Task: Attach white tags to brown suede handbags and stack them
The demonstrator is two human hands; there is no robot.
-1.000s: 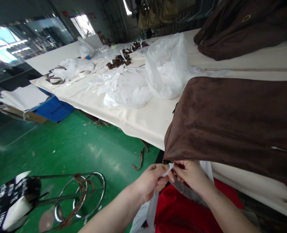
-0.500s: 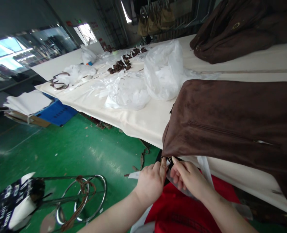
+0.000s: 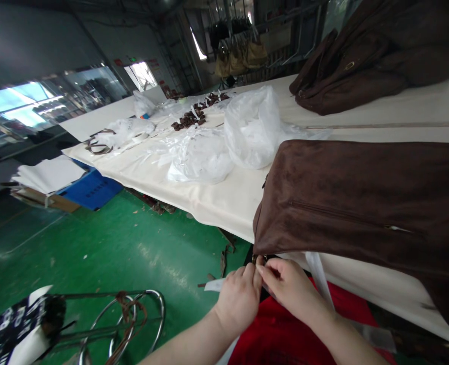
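Observation:
A dark brown bag (image 3: 338,187) with a zip pocket lies on the cloth-covered table, its near corner overhanging the edge. Small gold-coloured hardware (image 3: 254,258) shows at that corner. My left hand (image 3: 238,296) is closed just below it, and a white-wrapped strip (image 3: 214,285) with a brown tip, apparently a strap, sticks out to its left. My right hand (image 3: 295,284) pinches at the same spot, thumb and finger against the left fingertips. What lies between the right fingers is hidden.
Crumpled clear plastic bags (image 3: 253,126) and bundled brown pieces (image 3: 189,119) lie on the table (image 3: 224,205). Another brown bag (image 3: 361,71) sits at the back right. On the green floor are a metal-framed stool (image 3: 159,309) and a blue crate (image 3: 95,190).
My right hand has come in closer to my left, its fingers now pinched together against the left fingertips. The whole view has tilted slightly upward.

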